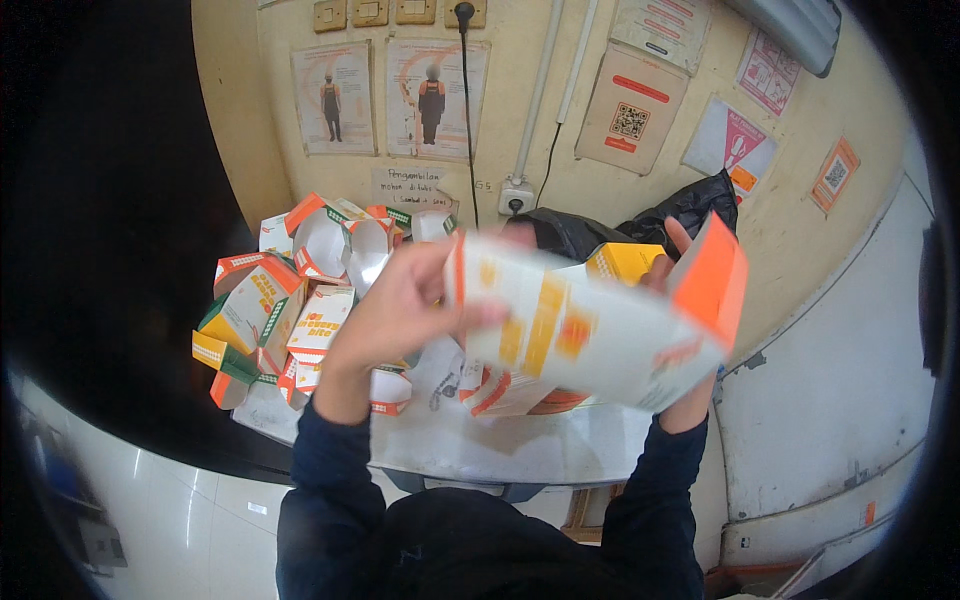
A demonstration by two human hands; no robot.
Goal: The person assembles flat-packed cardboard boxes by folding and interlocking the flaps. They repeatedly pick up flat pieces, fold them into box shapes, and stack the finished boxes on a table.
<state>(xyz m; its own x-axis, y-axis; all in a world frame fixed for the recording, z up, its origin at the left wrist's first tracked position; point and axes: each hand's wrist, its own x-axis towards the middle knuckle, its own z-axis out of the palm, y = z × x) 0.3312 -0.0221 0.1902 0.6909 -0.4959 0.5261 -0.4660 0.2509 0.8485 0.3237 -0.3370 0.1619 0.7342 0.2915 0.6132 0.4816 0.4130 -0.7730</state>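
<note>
A white paper food carton (570, 320) with orange, yellow and red print is held up over the table, tilted down to the right and blurred by motion. Its orange flap (710, 275) stands folded at the right end. My left hand (405, 300) grips the carton's left end, thumb across the front and fingers partly behind it. Mostly hidden behind the carton, my right hand (678, 245) supports its right end, with fingertips showing above the top edge. Below it, another printed carton piece (510, 392) lies on the white table (480, 445).
Several folded cartons (265, 310) are heaped on the table's left side. Behind my hands lie a black plastic bag (690, 205) and a yellow carton (628, 260). A black cable (467, 120) hangs down the wall between posters, and a white socket (516, 196) is mounted low.
</note>
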